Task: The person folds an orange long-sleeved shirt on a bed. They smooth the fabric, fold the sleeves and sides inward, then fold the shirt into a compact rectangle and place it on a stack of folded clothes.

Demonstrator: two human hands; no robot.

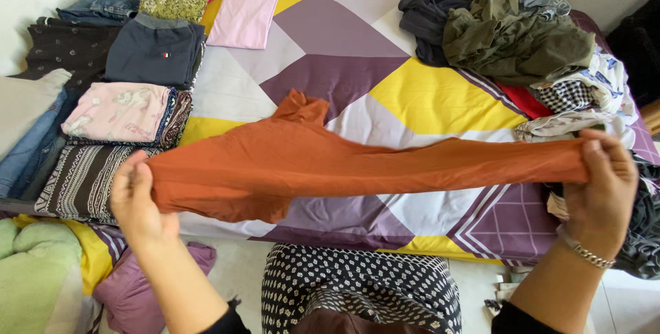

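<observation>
I hold a rust-orange garment (330, 165) stretched out sideways above a bed. My left hand (137, 200) grips its wide end at the left. At the right, my right hand (605, 189), with a metal bracelet on the wrist, pinches the narrow end. A second part of the garment lies bunched on the sheet behind the taut span. The bed sheet (426, 100) has purple, yellow and white geometric blocks.
Folded clothes are stacked at the left: a pink top (244, 14), a dark navy piece (155, 52), a pale pink piece (117, 110), a striped piece (79, 179). An unfolded heap with an olive garment (512, 35) fills the right side. A green blanket (31, 272) lies lower left.
</observation>
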